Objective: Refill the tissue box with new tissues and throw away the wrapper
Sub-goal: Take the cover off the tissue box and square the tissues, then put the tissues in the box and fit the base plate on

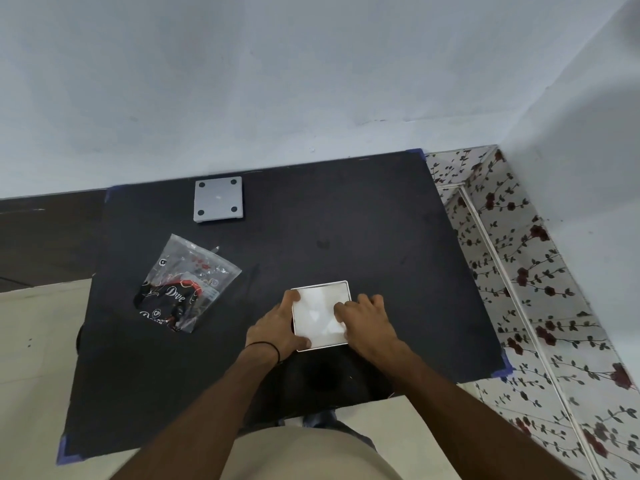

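A square white tissue box (320, 303) stands open-topped near the middle of the black table (381, 237), with white tissues showing inside it. My left hand (275, 327) grips the box's left wall, thumb at the near corner. My right hand (367, 322) lies on the right side of the box, its fingers pressing flat on the tissues. A crumpled clear plastic wrapper (187, 289) with black and red print lies to the left of the box, apart from both hands. The grey square lid (218, 199) with four dark round feet rests at the table's far edge.
A pale blue wall runs along the table's far side and the right. Floral-patterned tiles (519, 271) cover the floor at right; beige floor shows at left. Blue tape marks the table corners. My torso stands at the near edge.
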